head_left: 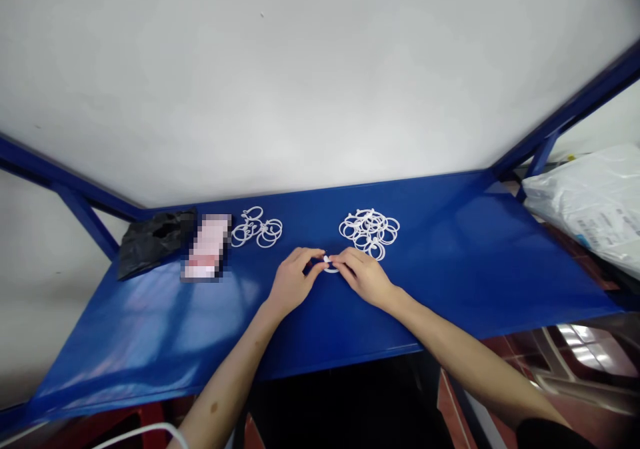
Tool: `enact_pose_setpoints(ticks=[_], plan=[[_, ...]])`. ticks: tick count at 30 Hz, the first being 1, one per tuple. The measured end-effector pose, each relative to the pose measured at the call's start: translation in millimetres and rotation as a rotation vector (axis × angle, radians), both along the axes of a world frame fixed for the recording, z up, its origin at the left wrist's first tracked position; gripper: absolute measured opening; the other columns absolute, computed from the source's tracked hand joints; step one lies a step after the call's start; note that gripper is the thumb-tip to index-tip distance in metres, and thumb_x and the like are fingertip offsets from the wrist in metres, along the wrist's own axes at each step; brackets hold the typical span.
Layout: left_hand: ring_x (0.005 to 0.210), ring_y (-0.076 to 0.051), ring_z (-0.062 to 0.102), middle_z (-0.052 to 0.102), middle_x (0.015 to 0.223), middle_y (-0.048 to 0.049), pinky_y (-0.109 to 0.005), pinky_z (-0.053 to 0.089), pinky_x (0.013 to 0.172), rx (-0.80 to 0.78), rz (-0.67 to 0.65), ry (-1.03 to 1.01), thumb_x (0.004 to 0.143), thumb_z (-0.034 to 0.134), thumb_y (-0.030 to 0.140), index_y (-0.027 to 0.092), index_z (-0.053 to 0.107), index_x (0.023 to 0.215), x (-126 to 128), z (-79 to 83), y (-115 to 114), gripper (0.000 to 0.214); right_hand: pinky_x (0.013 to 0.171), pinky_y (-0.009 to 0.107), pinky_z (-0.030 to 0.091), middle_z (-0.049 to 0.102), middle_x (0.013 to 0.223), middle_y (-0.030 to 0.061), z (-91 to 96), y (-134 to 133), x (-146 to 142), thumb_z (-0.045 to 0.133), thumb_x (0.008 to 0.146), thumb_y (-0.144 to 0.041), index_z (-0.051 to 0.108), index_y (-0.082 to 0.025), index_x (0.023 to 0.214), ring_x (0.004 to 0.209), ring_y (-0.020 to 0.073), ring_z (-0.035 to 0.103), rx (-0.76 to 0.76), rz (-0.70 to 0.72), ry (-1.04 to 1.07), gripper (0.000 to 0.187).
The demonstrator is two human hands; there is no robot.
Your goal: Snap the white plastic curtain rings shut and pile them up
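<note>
Together, the left hand (295, 277) and the right hand (366, 277) hold a white ring (332, 271), each with thumb and fingertips pinched on it, the left at its left side and the right at its right side. A white knob (327, 259) shows between the fingertips, on the ring's far edge; whether the ring touches the blue table (320, 335) is hard to tell. Beyond the ring and to its right lies a pile (371, 222) of similar rings, overlapping one another. Beyond the ring and to its left is a looser, smaller cluster (269, 233) of them. Farther left of the ring, just beside that cluster, lies a pixelated pink slab (209, 242), and next to it, farther still from the ring, a crumpled black bag (157, 241). Well to the right of the ring, off the table's end, sits a white parcel (600, 202). On the ring's far side, past the table, stands a pale wall (310, 89), while a white cord (150, 427) curves nearer the body, left of the ring
</note>
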State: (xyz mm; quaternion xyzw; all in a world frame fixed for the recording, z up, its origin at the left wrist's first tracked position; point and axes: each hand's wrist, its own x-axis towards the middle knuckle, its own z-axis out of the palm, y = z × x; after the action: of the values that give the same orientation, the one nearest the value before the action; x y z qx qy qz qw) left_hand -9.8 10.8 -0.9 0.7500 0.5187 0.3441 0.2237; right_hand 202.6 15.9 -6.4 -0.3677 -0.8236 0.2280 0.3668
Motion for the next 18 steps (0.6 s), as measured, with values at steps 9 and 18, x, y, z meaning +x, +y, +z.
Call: enact_pose_setpoints(ticks=[9, 18], plan=[[0.109, -0.034, 0.056, 0.061, 0.113, -0.0172, -0.047, 0.047, 0.094, 0.252, 0.524, 0.495, 0.093, 0.057, 0.031, 0.017, 0.068, 0.115, -52, -13.3, 26, 0.029, 0.065, 0.033, 0.053, 0.068, 0.096, 0.0065, 19.1, 34, 48, 0.055, 0.099, -0.034, 0.069, -0.023, 0.107, 0.068, 0.0158, 0.060, 0.075, -0.551, 0.134, 0.020], [0.099, -0.030, 0.056, 0.062, 0.102, -0.0128, -0.044, 0.045, 0.091, 0.283, 0.520, 0.447, 0.095, 0.052, 0.033, 0.020, 0.071, 0.097, -51, -14.3, 25, 0.023, 0.083, 0.041, 0.051, 0.076, 0.092, 0.0089, -0.2, 72, 101, 0.060, 0.090, -0.034, 0.071, -0.019, 0.093, 0.086, 0.0247, 0.067, -0.160, -0.830, 0.115, 0.019]])
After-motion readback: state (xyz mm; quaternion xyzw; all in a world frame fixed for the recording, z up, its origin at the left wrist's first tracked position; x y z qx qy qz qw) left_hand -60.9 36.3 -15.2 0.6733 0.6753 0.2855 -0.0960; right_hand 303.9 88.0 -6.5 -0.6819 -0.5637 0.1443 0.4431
